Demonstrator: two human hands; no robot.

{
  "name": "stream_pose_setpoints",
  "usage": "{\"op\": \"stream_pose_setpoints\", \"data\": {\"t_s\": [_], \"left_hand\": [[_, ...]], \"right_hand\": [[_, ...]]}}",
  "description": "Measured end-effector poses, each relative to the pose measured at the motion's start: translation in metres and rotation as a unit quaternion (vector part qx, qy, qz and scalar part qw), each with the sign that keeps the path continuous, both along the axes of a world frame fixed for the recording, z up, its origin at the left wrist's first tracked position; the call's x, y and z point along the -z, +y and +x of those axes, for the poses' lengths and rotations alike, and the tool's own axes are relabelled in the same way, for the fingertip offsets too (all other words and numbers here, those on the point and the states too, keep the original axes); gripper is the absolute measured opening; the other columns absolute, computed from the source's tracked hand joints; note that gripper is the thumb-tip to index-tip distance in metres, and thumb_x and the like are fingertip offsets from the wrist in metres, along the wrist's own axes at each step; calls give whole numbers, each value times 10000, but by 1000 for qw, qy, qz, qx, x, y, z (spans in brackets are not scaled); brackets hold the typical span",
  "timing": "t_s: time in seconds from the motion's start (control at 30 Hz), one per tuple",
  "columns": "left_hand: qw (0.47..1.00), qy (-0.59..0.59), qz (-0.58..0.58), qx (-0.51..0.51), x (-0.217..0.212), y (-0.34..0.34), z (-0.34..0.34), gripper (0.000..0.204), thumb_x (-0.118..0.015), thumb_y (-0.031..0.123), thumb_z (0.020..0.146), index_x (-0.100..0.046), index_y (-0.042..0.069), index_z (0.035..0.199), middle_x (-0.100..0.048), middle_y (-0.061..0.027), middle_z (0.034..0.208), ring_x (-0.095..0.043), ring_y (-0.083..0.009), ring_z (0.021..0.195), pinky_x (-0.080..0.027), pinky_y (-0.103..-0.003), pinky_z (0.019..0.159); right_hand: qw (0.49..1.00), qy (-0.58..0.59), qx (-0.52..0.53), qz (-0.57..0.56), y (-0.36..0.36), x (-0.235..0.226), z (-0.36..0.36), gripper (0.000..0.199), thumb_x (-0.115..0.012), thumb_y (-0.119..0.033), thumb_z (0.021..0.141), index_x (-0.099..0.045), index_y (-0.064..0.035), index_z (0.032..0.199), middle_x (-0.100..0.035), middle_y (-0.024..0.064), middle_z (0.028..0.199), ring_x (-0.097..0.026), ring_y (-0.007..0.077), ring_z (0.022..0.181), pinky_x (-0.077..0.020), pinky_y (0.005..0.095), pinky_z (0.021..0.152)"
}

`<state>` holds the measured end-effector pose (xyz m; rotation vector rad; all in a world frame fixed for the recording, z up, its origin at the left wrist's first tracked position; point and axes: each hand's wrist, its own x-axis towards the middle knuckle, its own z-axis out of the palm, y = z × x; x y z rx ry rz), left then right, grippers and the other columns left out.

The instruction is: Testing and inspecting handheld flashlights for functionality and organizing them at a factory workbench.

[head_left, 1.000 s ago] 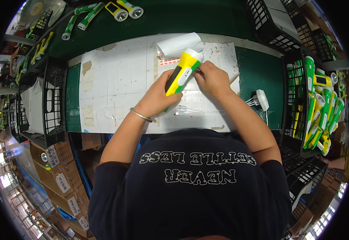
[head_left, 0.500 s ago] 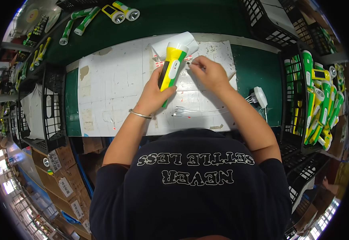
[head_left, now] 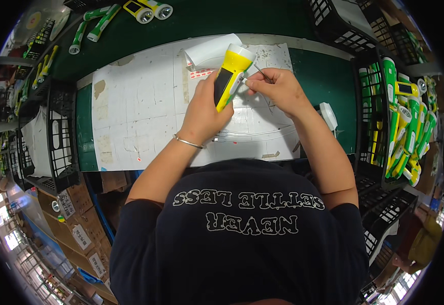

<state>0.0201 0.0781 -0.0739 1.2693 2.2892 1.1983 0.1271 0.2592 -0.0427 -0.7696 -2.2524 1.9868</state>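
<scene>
My left hand point(head_left: 205, 113) is wrapped around a yellow flashlight point(head_left: 237, 62) with a white head ring and a dark panel along its body. The flashlight stands tilted, head pointing away from me. At its white side strip, my right hand point(head_left: 281, 90) pinches a small whitish piece point(head_left: 245, 81) between thumb and fingertip; its exact kind is too small to make out. A thin dark rod point(head_left: 263, 74) also sticks out from the right hand's fingers. White cables point(head_left: 252, 136) lie on the white work sheet point(head_left: 130, 109) below the hands.
A curled white sheet point(head_left: 209, 52) lies behind the flashlight. Right of my forearm is a white round-headed device point(head_left: 328, 117). At the right, a black crate point(head_left: 360, 117) borders many flashlights point(head_left: 410, 127); another black crate point(head_left: 61, 134) is at left. More flashlights point(head_left: 148, 11) lie at the far left.
The flashlight has turned so its dark panel shows more, and shifted slightly right. My right hand has moved in to the flashlight's side, and the thin dark rod now shows at its fingers.
</scene>
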Motion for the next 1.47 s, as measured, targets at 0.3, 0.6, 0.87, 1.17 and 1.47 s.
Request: {"op": "stream_pose_setpoints", "data": {"t_s": [0.3, 0.6, 0.87, 1.17, 1.47], "left_hand": [[997, 66, -33, -19, -6, 2, 5, 670, -663, 148, 760, -374, 23, 1352, -503, -195, 1116, -565, -369, 992, -498, -418, 809], [992, 88, 44, -84, -11, 6, -25, 618, -659, 212, 826, -396, 20, 1351, -493, -169, 1114, -583, -321, 956, -517, -379, 774], [285, -917, 220, 170, -28, -6, -50, 738, -515, 317, 871, -205, -26, 1446, -556, -72, 912, -583, -123, 672, -496, -249, 591], [958, -228, 140, 103, -48, 2, -10, 660, -766, 77, 737, -464, 43, 1322, -598, -109, 1200, -590, -210, 1090, -460, -348, 954], [984, -86, 72, 136, -53, 13, 2, 523, -802, 112, 720, -582, 67, 1192, -595, -85, 1248, -565, -197, 1136, -410, -312, 1006]], "right_hand": [[998, 28, 58, -28, -10, 9, -4, 185, -690, -148, 834, -673, 25, 898, -667, 51, 781, -591, 82, 738, -449, 209, 707], [996, 46, 52, 47, -13, -3, 15, 214, -685, -175, 843, -669, 33, 889, -665, 44, 779, -596, 78, 728, -458, 212, 690], [990, 13, 38, 132, -19, 9, 26, 319, -661, -286, 835, -684, 13, 946, -687, 94, 807, -606, 100, 733, -477, 251, 680], [981, 158, 61, 90, -14, 7, 32, 373, -551, -310, 935, -606, -10, 1149, -693, 76, 973, -593, 94, 836, -472, 255, 756], [952, 269, -3, 148, -17, 10, 43, 413, -468, -256, 924, -539, -17, 1253, -621, 165, 1178, -607, 259, 1078, -446, 317, 927]]}}
